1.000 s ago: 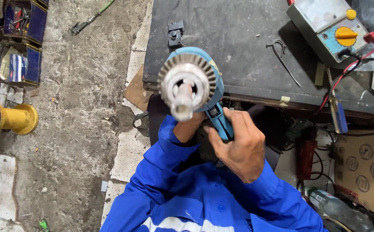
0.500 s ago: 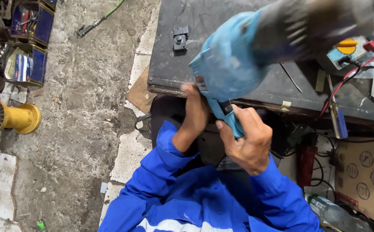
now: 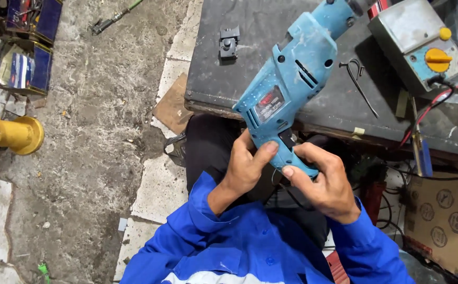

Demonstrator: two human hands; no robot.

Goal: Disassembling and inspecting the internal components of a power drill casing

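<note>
A blue electric drill (image 3: 292, 89) is held over the edge of a dark workbench (image 3: 250, 84), its chuck end pointing up and away to the top right. My left hand (image 3: 245, 168) grips the handle from the left, thumb pressed against the grip near the black trigger. My right hand (image 3: 324, 181) wraps the bottom of the handle from the right. Both arms wear blue sleeves.
On the workbench lie a small black switch part (image 3: 229, 42), a bent wire hook (image 3: 358, 79) and a grey metal box with a yellow knob (image 3: 416, 42) with red and black leads. A yellow spool (image 3: 13, 134) and boxes of parts sit on the concrete floor at left. A cardboard box (image 3: 445, 221) is at lower right.
The drill has swung from chuck-toward-me to pointing away over the bench. Both hands have kept hold of its handle.
</note>
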